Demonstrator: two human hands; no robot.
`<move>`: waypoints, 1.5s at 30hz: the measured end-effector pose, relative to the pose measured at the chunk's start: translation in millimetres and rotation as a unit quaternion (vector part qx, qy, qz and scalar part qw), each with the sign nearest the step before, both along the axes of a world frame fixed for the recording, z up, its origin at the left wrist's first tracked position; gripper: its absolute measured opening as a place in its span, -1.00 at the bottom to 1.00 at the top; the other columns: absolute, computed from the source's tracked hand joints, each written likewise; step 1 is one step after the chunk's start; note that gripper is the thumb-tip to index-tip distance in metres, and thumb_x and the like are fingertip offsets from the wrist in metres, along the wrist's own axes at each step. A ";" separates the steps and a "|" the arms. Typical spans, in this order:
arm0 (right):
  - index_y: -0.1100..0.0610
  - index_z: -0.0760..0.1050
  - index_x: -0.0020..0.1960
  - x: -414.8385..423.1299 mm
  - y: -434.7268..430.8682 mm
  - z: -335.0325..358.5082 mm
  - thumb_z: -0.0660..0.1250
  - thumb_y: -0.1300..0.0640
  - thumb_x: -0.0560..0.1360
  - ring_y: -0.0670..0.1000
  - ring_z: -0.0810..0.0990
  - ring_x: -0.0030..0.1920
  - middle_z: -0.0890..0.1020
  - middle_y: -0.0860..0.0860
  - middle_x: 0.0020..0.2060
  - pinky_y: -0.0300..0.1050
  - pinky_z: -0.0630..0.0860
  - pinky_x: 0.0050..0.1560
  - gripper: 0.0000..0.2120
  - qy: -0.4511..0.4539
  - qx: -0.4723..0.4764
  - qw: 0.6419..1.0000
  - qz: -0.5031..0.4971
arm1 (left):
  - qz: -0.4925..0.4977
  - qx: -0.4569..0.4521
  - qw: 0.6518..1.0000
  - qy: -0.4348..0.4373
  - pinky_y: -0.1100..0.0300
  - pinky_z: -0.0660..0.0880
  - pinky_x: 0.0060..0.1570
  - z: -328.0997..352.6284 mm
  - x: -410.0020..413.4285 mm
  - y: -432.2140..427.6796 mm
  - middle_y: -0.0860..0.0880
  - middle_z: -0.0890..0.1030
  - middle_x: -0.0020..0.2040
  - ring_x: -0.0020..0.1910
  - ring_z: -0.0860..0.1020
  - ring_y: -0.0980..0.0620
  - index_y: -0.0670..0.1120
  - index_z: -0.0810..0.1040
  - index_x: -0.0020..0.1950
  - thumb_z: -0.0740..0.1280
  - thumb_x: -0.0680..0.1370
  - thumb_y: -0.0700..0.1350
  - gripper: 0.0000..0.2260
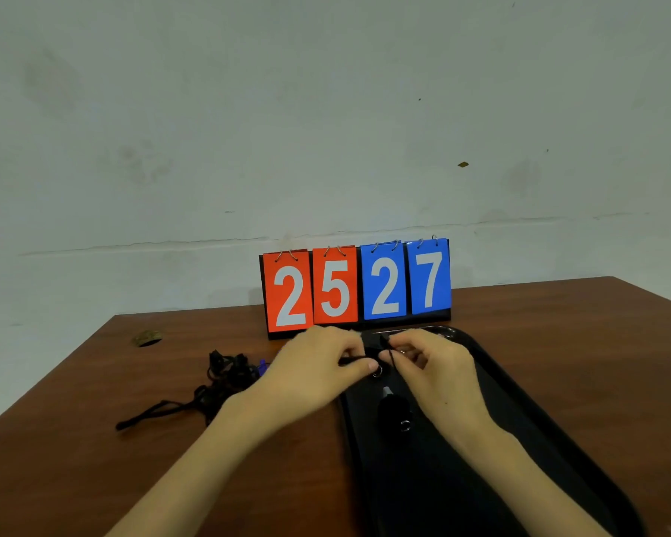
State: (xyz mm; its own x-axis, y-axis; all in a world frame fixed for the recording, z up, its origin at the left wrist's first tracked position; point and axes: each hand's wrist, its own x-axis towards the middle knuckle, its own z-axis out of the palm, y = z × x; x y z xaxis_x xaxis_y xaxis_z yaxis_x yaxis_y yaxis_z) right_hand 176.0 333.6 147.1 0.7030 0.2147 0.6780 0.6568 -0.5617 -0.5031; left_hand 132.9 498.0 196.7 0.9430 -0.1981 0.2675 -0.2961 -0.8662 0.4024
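As the left hand [318,368] pinches a cord [353,360], the right hand [432,368] grips it.

Brown wooden table [558,323] against a stained, cracked pale wall [248,110].

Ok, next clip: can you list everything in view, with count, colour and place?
flip scoreboard: one, two red cards reading 25 and two blue cards reading 27, upright at the table's far edge
tray: one, black, on the table's right part
black strap: one, with a small metal ring, held over the tray's far end
ringed piece: one, black, lying in the tray
cord pile: one tangle, black, on the table left of the tray
table: one, brown wood
wall: pale, stained, behind the table
left hand: pinches the strap
right hand: pinches the strap's other end
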 end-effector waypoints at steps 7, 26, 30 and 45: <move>0.01 0.62 0.01 -7.0 2.7 8.7 0.43 0.14 0.41 -0.24 0.61 -0.08 0.64 -0.18 -0.16 -0.36 0.52 0.03 -0.82 0.180 -0.064 0.967 0.169 | -0.029 -0.050 0.998 0.038 0.31 0.52 -0.16 13.1 3.6 26.3 0.08 0.61 -0.30 -0.24 0.56 0.20 0.01 0.61 -0.24 0.46 0.39 0.06 -0.86; 0.02 0.60 -0.11 1.3 -3.4 16.3 0.44 0.15 0.40 -0.09 0.65 -0.14 0.68 -0.04 -0.23 -0.25 0.56 -0.12 -0.91 0.242 0.288 0.926 0.040 | -0.069 -0.273 0.943 0.178 0.26 0.19 -0.55 -14.6 14.6 13.9 -0.03 0.50 -0.53 -0.65 0.24 0.11 -0.15 0.49 -0.12 0.11 0.63 0.02 -0.69; 0.10 0.62 -0.02 5.0 -5.4 9.6 0.45 0.12 0.40 -0.15 0.61 -0.17 0.65 -0.09 -0.24 -0.30 0.54 -0.11 -0.84 0.190 0.198 0.961 -0.025 | -0.065 -0.199 0.966 0.150 0.31 0.32 -0.51 -13.1 12.5 6.0 0.02 0.50 -0.53 -0.62 0.32 0.16 -0.09 0.49 -0.16 0.19 0.60 0.00 -0.77; 0.05 0.62 -0.11 -7.6 0.9 12.2 0.43 0.18 0.40 -0.08 0.64 -0.13 0.67 0.02 -0.20 -0.22 0.57 0.00 -0.92 0.264 0.025 0.938 0.224 | -0.011 -0.141 0.989 0.041 0.36 0.50 -0.20 5.1 14.1 35.4 0.04 0.55 -0.50 -0.51 0.50 0.21 -0.05 0.58 -0.20 0.39 0.46 0.04 -0.83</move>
State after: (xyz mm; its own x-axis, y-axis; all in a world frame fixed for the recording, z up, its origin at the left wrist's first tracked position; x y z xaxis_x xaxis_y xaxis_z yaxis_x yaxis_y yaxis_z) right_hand 168.4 334.5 159.3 0.7908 0.5458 0.2770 0.4725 -0.2567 -0.8431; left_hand 147.0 533.4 201.8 0.9601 -0.1466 0.2380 -0.2697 -0.7096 0.6509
